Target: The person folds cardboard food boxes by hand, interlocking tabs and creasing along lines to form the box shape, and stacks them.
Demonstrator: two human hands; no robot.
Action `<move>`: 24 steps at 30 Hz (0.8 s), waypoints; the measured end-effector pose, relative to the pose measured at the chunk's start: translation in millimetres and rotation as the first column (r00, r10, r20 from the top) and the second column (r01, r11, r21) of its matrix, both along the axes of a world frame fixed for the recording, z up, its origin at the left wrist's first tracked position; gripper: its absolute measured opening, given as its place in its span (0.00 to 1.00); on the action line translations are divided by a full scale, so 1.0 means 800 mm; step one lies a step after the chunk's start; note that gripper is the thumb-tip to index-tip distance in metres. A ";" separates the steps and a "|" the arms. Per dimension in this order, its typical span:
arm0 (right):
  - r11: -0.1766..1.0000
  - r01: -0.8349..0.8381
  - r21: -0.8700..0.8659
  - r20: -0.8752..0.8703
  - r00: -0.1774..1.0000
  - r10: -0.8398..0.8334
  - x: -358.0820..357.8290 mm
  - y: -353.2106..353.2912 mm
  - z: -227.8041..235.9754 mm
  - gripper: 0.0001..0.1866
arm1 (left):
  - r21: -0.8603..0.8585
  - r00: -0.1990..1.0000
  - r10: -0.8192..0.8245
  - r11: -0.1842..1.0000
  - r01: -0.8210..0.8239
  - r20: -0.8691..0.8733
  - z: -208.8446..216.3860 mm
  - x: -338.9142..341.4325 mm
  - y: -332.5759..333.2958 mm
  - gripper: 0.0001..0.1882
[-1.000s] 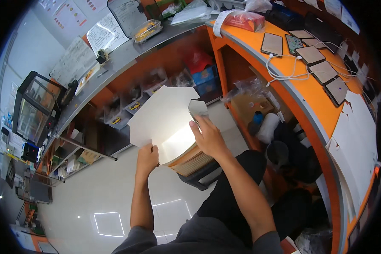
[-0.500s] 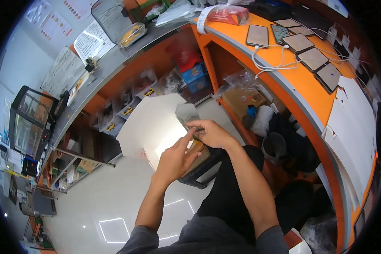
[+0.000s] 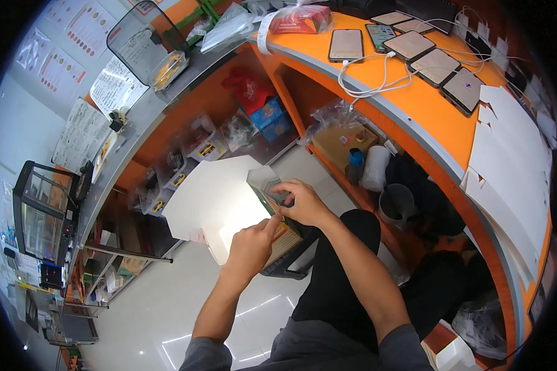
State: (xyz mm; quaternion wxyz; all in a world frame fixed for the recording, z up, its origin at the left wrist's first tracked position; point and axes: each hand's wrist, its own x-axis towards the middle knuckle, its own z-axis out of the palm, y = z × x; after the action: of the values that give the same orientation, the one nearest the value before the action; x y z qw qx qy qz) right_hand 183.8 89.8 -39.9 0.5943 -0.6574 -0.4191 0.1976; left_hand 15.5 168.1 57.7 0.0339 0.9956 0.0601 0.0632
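A large white cardboard box blank (image 3: 210,198) with angled corners lies over a stack of printed card (image 3: 286,242) on a dark stool (image 3: 294,267). One narrow side of the blank is folded up into a flap (image 3: 261,181), its printed outer face partly showing. My left hand (image 3: 252,245) is closed at the crease near that side, its index finger reaching along the edge and the other fingers curled. My right hand (image 3: 302,203) pinches the flap with thumb and fingers. The two hands nearly meet at the fold.
On the right, an orange counter (image 3: 322,44) carries several phones (image 3: 346,45), white cables (image 3: 377,86) and white card sheets (image 3: 507,173). A grey cup (image 3: 396,204) and a cardboard box (image 3: 337,145) sit below. Plastic bins (image 3: 207,148) stand under the left counter.
My left hand's spread fingers have drawn together at the crease. The right fingers have curled more around the flap, which now stands more upright. The whole view has shifted slightly.
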 end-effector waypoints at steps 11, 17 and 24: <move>0.980 -0.139 -0.142 -0.182 0.977 0.112 0.001 -0.002 0.000 0.29 | 0.031 0.992 -0.031 0.999 0.035 -0.122 -0.016 0.000 0.001 0.21; 0.985 -0.075 -0.156 -0.136 0.989 0.053 -0.005 -0.005 -0.012 0.26 | -0.172 0.999 -0.035 0.985 0.033 -0.012 0.002 -0.001 0.015 0.23; 0.979 -0.022 -0.201 0.018 0.999 0.026 -0.002 0.006 0.015 0.19 | 0.262 0.946 -0.285 0.935 0.239 0.155 0.013 0.049 0.086 0.13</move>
State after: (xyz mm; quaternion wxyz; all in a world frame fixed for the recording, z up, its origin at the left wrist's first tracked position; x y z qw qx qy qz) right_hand 182.1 94.9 -28.1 0.5183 -0.7107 -0.4111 0.2394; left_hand 54.8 237.2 67.9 -0.0728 0.9808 -0.0852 0.1598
